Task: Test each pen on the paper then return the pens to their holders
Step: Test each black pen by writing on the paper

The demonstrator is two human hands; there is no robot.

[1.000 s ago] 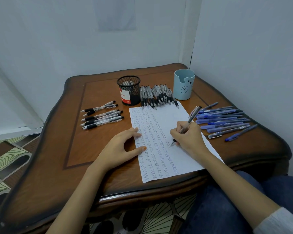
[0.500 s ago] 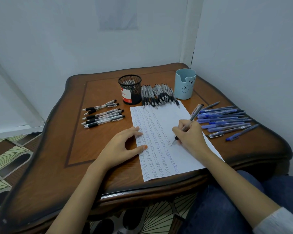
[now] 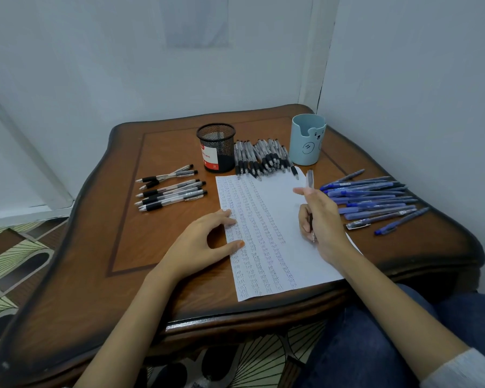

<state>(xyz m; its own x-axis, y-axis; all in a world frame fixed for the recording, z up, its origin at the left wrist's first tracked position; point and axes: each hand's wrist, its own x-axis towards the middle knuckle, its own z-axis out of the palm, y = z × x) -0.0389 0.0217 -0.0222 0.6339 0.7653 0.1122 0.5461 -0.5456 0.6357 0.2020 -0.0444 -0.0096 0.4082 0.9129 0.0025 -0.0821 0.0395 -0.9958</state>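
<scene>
**Right hand grips one pen over the written sheet**

The right hand (image 3: 324,219) is curled round a pen (image 3: 310,179), right of the frame's centre. The barrel passes through the fist and runs almost straight up and down in the frame. Its clear upper end sticks out above the knuckles and its tip (image 3: 313,238) points down at the paper (image 3: 277,197); whether the tip touches cannot be told. One finger juts out to the left.

The left hand (image 3: 205,242) lies with relaxed fingers and holds nothing, its fingertips and thumb pressing the sheet's left edge.

The white sheet carries columns of small blue marks on its left half, too small to read.

In the upper middle stand a black mesh holder (image 3: 216,148) with a red and white label, its print illegible, and a blue cup (image 3: 307,140) with a drawn bear face. A heap of black-grip pens (image 3: 261,159) lies between them. More black pens (image 3: 170,191) lie at the left, blue pens (image 3: 375,200) at the right, all on the wooden table (image 3: 123,219).
</scene>
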